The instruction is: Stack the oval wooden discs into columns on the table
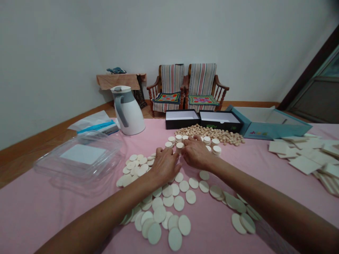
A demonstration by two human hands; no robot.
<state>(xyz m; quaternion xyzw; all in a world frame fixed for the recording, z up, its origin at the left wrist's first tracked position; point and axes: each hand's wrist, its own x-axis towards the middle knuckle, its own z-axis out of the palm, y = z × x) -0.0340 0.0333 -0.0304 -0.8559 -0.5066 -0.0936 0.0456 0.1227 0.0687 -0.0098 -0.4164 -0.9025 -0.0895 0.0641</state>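
Pale round wooden discs lie loose over the pink cloth, some overlapping. Farther off, several short stacks of discs stand close together in rows. My left hand is closed, its bent fingers around a stack of discs at the near left of this group. Beside it, my right hand has its curled fingertips against another stack of discs; the palm faces down and hides part of the group. The two hands are close together, and their undersides do not show.
Behind the stacks lie small wooden pieces, two black boxes and a light-blue box. Square wooden boards are heaped at right. At left are a white jug, a clear plastic container and a blue-white packet.
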